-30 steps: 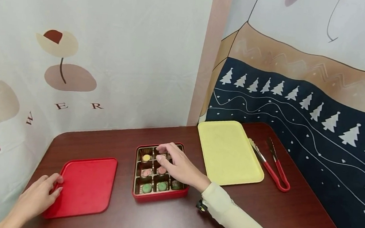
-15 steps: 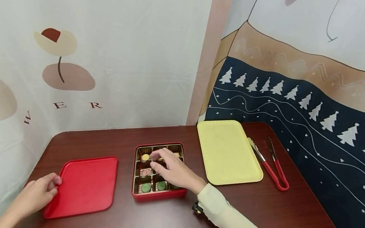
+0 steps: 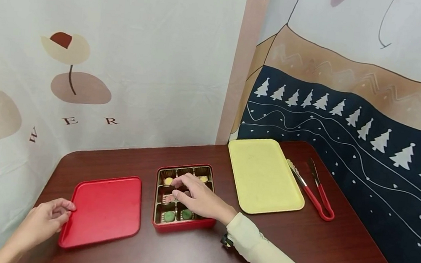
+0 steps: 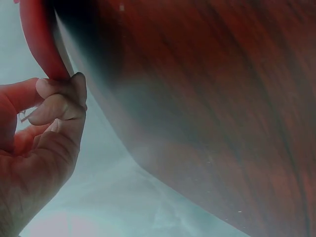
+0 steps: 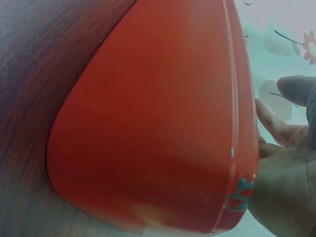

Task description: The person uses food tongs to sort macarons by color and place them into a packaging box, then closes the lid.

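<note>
A red square lid (image 3: 104, 210) lies flat on the dark wooden table (image 3: 191, 256). My left hand (image 3: 67, 209) is at its left edge. In the left wrist view the left hand (image 4: 60, 83) pinches the lid's rim (image 4: 39, 44) between thumb and curled fingers. To the right stands an open red box (image 3: 182, 227) with a brown divided insert. It holds yellow (image 3: 168, 181), pink (image 3: 167, 198) and green (image 3: 169, 216) sweets. My right hand (image 3: 176, 188) hovers over the box's middle row with bent fingers, thumb and forefinger apart. The right wrist view shows the box's red wall (image 5: 158, 128) and the right hand (image 5: 281, 106) above it.
A bare yellow tray (image 3: 263, 174) sits right of the box. Beside it lie red-handled tongs (image 3: 313, 188). Printed cloth hangs close behind and along both sides of the table. The table's left corner is rounded near my left hand.
The red lid has slid right, closer to the box, with my left hand on its edge. My right hand has drawn back from the box's far row to its middle row.
</note>
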A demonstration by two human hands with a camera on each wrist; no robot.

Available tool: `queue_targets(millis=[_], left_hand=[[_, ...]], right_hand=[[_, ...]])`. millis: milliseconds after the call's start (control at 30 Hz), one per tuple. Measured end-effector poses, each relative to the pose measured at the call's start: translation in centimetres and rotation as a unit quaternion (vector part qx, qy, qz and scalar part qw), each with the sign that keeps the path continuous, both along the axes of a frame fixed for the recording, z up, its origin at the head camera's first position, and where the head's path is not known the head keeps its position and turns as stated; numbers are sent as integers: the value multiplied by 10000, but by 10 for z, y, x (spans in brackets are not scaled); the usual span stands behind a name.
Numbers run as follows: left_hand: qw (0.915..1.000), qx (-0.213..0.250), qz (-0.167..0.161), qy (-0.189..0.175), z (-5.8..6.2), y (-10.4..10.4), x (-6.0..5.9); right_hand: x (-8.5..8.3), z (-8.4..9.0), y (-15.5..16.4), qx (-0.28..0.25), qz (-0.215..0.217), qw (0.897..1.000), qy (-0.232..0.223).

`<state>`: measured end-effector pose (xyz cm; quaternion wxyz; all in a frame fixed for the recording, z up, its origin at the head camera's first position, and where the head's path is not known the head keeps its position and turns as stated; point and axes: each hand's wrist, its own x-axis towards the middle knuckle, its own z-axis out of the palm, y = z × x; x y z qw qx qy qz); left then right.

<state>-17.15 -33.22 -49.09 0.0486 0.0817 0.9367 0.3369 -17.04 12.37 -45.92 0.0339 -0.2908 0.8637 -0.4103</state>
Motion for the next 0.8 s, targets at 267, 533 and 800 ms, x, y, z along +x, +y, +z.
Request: queue_targets(millis=[267, 533, 800], left_hand=[[9990, 106, -83, 434, 3, 2, 2], [9962, 623, -184, 573, 18, 9, 4], [9977, 596, -171, 269, 46, 38, 0]], right_hand=[[1, -1, -1, -46, -24, 9999, -158], [-1, -2, -1, -155, -162, 9997, -133], [-4, 0, 2, -751, -475, 9957, -245]])
